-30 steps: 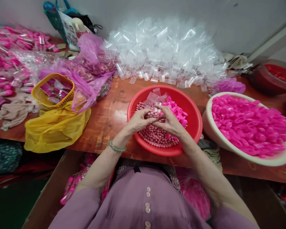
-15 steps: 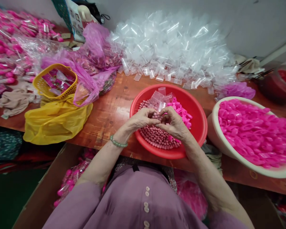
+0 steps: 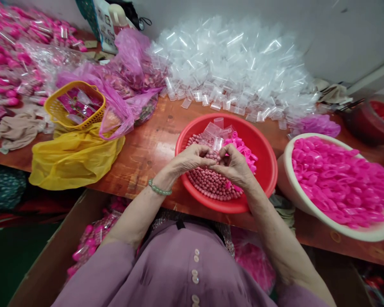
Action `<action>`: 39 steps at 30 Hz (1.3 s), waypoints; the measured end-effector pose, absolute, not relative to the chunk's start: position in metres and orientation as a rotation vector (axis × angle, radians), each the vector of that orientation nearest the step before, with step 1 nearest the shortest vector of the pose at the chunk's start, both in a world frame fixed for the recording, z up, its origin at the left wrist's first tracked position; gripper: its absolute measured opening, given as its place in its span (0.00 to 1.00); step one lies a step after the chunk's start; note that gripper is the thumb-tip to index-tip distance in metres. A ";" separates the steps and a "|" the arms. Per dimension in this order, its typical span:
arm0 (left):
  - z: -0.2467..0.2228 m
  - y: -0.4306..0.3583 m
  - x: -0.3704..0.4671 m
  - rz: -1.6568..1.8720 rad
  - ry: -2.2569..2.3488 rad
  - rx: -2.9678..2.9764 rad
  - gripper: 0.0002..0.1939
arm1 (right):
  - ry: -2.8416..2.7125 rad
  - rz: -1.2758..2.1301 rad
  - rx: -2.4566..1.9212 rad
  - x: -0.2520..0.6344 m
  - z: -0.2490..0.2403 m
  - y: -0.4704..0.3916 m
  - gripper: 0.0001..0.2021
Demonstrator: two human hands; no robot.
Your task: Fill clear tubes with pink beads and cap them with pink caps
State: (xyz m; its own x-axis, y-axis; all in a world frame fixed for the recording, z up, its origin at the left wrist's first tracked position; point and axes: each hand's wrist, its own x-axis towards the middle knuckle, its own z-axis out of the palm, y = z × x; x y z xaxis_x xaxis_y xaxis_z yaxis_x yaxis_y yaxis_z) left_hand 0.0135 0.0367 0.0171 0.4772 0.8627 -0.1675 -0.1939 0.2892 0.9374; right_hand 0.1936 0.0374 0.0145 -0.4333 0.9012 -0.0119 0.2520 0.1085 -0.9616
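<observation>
My left hand (image 3: pixel 196 157), with a green bead bracelet (image 3: pixel 159 188) on its wrist, is closed above a red basin (image 3: pixel 264 147). Between its fingertips and those of my right hand (image 3: pixel 233 166) shows a short strand of pink beads (image 3: pixel 213 156). Both hands pinch it; their fingers partly hide it. Below them, coiled strings of dusky pink beads (image 3: pixel 215 186) fill the near left of the basin. Clear plastic tubes (image 3: pixel 215 130) lie at its back, and bright pink plastic caps (image 3: pixel 245 149) are heaped on its right side.
A white tub (image 3: pixel 289 179) of pink plastic parts stands at right. Behind the basin rises a heap of clear tubes (image 3: pixel 230 64). At left are a yellow basket (image 3: pixel 56 115), a yellow bag (image 3: pixel 77 157), a purple bag (image 3: pixel 131 55) and piled pink filled tubes (image 3: pixel 6 64).
The beads show slightly farther right between my fingertips, and my right fingers have shifted a little. Both hands stay together over the basin; the view has tilted slightly.
</observation>
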 end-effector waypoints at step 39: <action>0.008 0.037 0.016 0.886 0.772 1.049 0.09 | -2.160 1.080 -1.123 0.201 0.042 0.054 0.18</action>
